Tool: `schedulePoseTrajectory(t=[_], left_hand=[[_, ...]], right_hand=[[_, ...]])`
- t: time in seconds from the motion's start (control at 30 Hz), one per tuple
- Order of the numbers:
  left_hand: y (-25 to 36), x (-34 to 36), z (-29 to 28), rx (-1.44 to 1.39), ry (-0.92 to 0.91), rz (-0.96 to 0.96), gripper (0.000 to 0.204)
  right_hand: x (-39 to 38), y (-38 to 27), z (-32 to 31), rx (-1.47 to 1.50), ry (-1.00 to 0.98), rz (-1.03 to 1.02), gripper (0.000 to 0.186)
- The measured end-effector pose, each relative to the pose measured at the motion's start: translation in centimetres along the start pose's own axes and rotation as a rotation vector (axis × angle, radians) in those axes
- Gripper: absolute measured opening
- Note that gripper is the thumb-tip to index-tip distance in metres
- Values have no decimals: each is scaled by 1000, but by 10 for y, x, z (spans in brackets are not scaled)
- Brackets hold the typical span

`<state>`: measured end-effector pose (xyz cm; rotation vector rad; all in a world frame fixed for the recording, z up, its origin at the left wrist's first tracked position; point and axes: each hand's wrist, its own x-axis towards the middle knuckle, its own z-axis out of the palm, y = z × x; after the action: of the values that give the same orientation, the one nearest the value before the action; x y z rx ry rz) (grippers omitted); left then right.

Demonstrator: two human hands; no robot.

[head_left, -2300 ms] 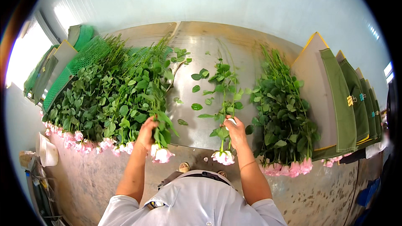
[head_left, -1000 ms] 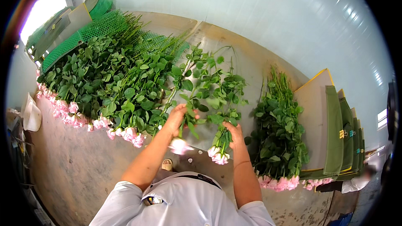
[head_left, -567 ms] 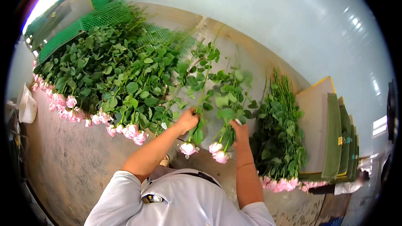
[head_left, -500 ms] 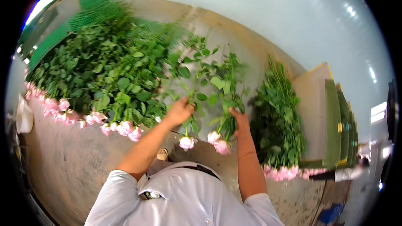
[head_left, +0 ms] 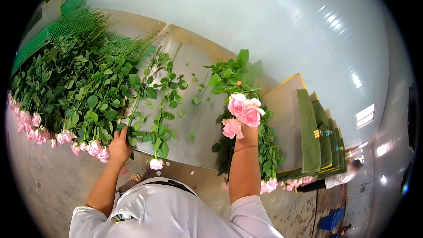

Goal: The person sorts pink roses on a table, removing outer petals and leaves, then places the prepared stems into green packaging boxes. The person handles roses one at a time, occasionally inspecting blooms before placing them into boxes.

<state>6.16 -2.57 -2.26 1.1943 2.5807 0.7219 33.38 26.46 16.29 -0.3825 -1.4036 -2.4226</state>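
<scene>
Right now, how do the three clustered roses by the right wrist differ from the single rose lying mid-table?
Number: the clustered roses show three blooms, the single rose one. Pose: two clustered roses face the camera; the single rose's bloom points past the near edge of the table. Colour: the clustered roses look deeper pink, the single rose paler. All are pink.

The roses point(head_left: 250, 115) look smooth, the table point(head_left: 200, 125) metal (dully glossy), the netting point(head_left: 72, 24) plastic, the flaps point(head_left: 307, 119) matt cloth.

The left hand point(head_left: 120, 148) reaches forward, the right forearm point(head_left: 245, 167) outstretched, its hand point(head_left: 250, 133) mostly hidden.
</scene>
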Motion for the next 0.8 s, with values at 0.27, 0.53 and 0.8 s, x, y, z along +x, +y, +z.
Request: schedulePoseTrajectory(t=[0.27,0.53,0.8], left_hand=[[-27,-15,14,-171,152,-4,60],[-29,1,-4,-1439,-138,-526,47],[62,4,-77,-1783,-450,-282,42]], right_hand=[[-48,-87,54,104,-403,57,30],[-31,-80,52,449,-468,349,22],[-20,-52,43,840,-500,503,27]])
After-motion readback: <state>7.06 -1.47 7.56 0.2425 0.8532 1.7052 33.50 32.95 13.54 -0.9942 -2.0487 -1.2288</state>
